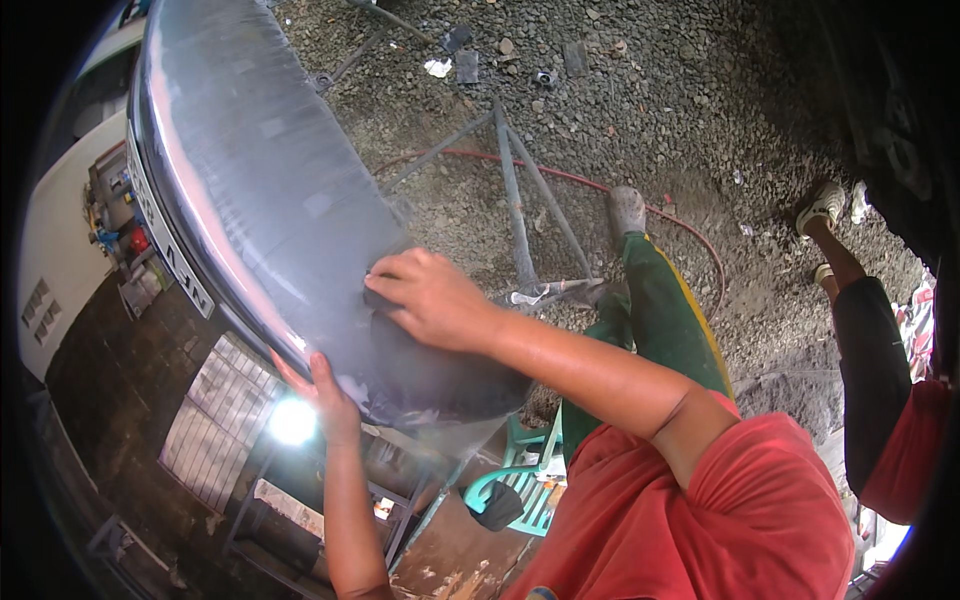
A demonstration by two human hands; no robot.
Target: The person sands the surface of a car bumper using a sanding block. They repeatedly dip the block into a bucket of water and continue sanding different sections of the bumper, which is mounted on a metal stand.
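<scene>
A large curved grey body panel [260, 150], apparently a car bumper, spans the upper left and centre, with a pale pink band along its edge and a plate fixed beside that. My left hand [325, 390] grips the panel's lower left edge, thumb on the face and fingers along the rim. On the grey surface, my right hand [430, 305] presses a small dark pad [380, 297] with bent fingers; much of the pad is hidden under them.
A metal stand [513, 200] and red hose [710, 250] lie beyond the panel on gravel [660, 90]. Below are a teal plastic chair [535, 510] and my legs. A co-worker's legs [865, 350] are at right. A bright light [293, 420] shines at lower left.
</scene>
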